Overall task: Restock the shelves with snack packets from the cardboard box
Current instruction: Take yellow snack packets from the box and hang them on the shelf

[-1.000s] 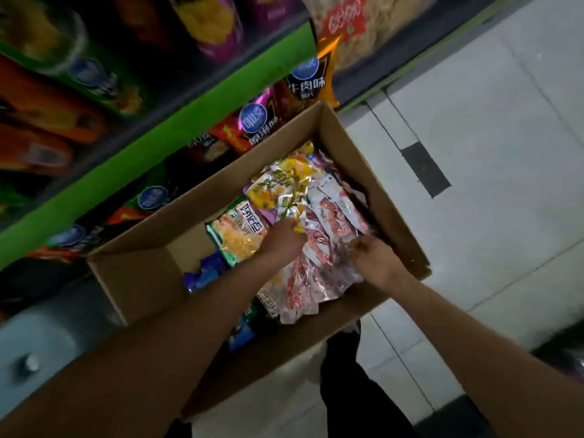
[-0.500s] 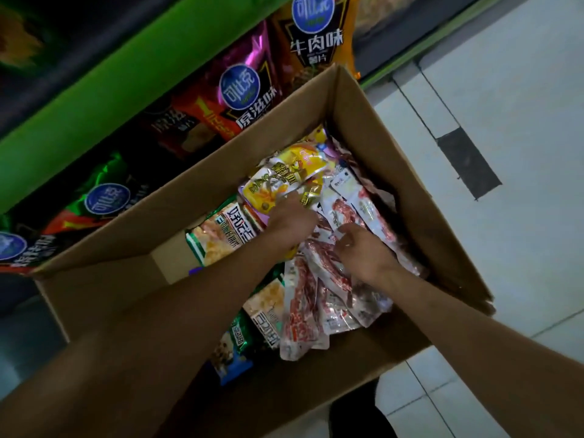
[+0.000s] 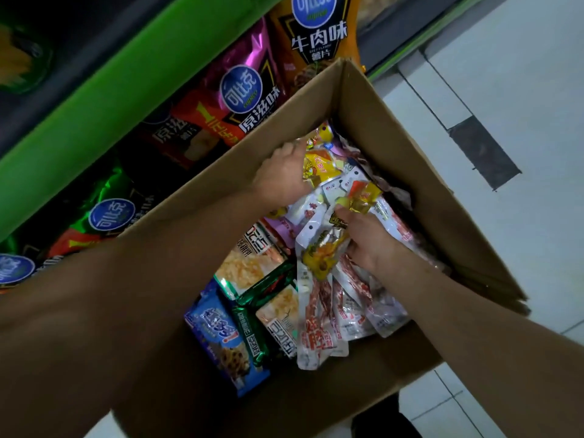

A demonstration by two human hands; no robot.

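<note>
Packets (image 3: 319, 314) look light, soft, slick film; prob. crushable inside, so we'd take several by the top seams, not the middles. They lie loose in the box (image 3: 410, 172), under and btwn both hands. Right hand (image 3: 368, 240) grips a fanned bunch at the tops. Left hand (image 3: 281, 172), just beyond, curls on a yellow pack (image 3: 319, 165). Shelf (image 3: 104, 99) w/ chip bags (image 3: 249, 96) sits past the left hand.

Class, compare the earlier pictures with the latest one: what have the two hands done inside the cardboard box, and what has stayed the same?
The left hand has moved to the box's far end, onto the yellow packets. The right hand now grips a bunch of clear meat-snack packets. The cardboard box and the chip bags on the shelf have stayed put.
</note>
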